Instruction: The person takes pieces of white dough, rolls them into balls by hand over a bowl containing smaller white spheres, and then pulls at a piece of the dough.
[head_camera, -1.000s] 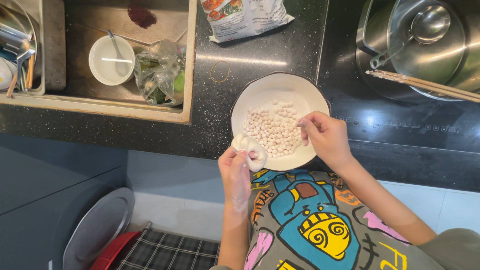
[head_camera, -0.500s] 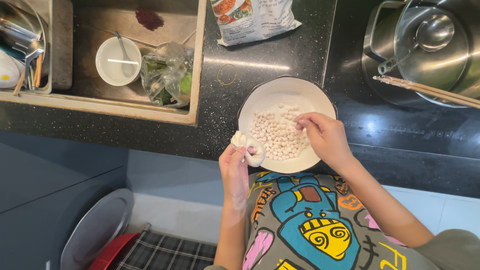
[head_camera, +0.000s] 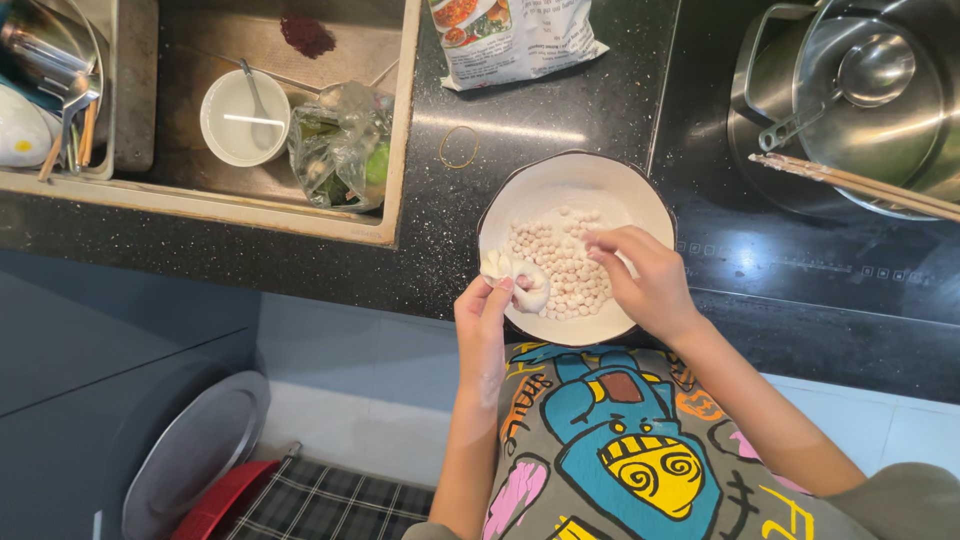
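A white bowl (head_camera: 560, 190) with a dark rim sits on the black speckled counter and holds several small pale dough balls (head_camera: 556, 268). My left hand (head_camera: 483, 318) grips a lump of white dough (head_camera: 510, 275) at the bowl's near left rim. Over the pile of balls, my right hand (head_camera: 645, 280) hovers with its fingertips pinched together, touching them; whether a ball is between the fingers cannot be told.
A sink (head_camera: 250, 210) at the left holds a white cup with a spoon (head_camera: 243, 118) and a plastic bag of greens (head_camera: 342, 150). A printed bag (head_camera: 510, 35) and a rubber band (head_camera: 459, 146) lie behind the bowl. A steel pot with ladle and chopsticks (head_camera: 850, 100) stands right.
My right hand has moved left and lower, from the bowl's right edge onto the pile of balls. My left hand keeps the dough at the rim. The view has shifted slightly.
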